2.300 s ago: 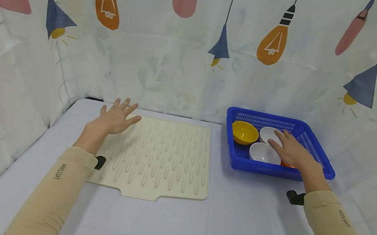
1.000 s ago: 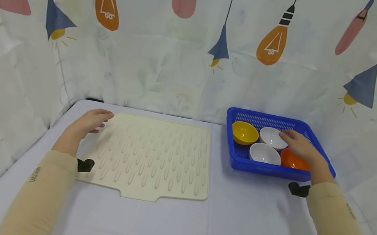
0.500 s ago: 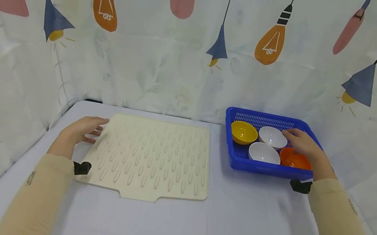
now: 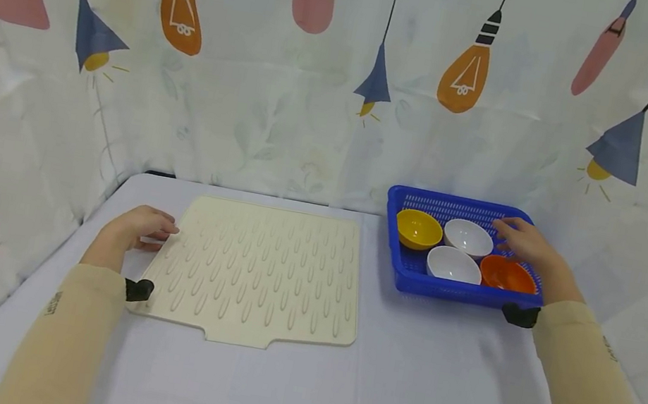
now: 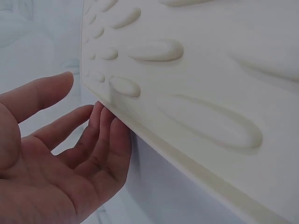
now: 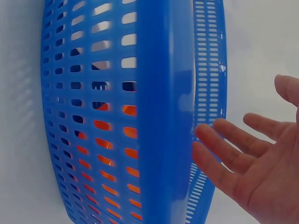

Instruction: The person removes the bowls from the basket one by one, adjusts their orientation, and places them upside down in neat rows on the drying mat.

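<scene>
Where ribbed cream mat (image 4: 261, 270) ends left, relaxed left hand (image 4: 134, 229) touches its edge; right hand (image 4: 525, 244), loose-fingered, apparently touches perforated blue basket (image 4: 445, 288).

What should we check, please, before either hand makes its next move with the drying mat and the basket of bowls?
1. Left hand at the mat's left edge, fingertips touching it: ok.
2. Drying mat lying flat on the table: ok.
3. Right hand open at the blue basket, over its right rim: ok.
4. Four bowls upright inside: yellow bowl, two white bowls, orange bowl: ok.
5. Right hand holding a bowl: not ok.
6. Fingers actually touching the rim: cannot tell.
</scene>
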### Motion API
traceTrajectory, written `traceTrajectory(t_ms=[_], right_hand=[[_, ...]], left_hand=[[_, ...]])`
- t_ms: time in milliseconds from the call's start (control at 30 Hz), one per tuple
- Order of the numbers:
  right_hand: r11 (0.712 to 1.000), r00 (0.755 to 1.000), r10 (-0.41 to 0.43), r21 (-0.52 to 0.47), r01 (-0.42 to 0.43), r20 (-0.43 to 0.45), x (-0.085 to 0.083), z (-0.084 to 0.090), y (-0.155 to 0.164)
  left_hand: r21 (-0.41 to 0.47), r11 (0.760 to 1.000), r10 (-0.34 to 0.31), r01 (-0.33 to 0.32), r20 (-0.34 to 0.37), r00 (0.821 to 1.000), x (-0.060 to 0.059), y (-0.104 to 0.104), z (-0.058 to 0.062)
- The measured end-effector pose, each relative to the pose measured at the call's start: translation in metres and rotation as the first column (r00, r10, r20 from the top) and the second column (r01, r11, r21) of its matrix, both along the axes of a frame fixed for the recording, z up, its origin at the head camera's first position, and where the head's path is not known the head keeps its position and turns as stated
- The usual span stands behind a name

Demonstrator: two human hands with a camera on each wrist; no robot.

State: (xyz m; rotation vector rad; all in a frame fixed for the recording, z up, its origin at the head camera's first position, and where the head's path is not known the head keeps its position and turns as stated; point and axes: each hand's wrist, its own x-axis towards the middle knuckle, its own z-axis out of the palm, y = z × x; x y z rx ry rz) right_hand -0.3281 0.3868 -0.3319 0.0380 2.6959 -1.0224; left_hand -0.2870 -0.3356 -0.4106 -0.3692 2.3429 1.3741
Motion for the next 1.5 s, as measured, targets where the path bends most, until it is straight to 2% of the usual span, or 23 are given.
traceTrajectory(t_ms=[167, 400, 633, 1033, 1500], right_hand=[[1.0, 1.0, -0.009, -0.019, 0.01, 0.02, -0.001, 0.001, 0.0], [0.999, 0.999, -0.015, -0.045, 0.017, 0.041, -0.005, 0.001, 0.0], [0.993, 0.998, -0.033, -0.112, 0.039, 0.062, -0.012, 0.001, 0.004], [0.979, 0.994, -0.049, -0.193, 0.067, 0.098, -0.024, 0.001, 0.003], [0.967, 0.966, -0.045, -0.232, 0.106, 0.255, -0.045, -0.013, -0.002]], left_hand=[[-0.048, 0.999, -0.023, 0.023, -0.005, 1.0, -0.005, -0.005, -0.008], [-0.053, 0.998, -0.027, 0.027, -0.001, 1.0, -0.01, -0.011, -0.017], [-0.043, 0.997, -0.073, 0.071, -0.038, 0.997, -0.007, -0.008, -0.013], [-0.064, 0.996, -0.065, 0.063, -0.036, 0.997, -0.002, -0.007, -0.013], [-0.069, 0.996, -0.063, 0.06, -0.042, 0.997, 0.0, -0.009, -0.01]])
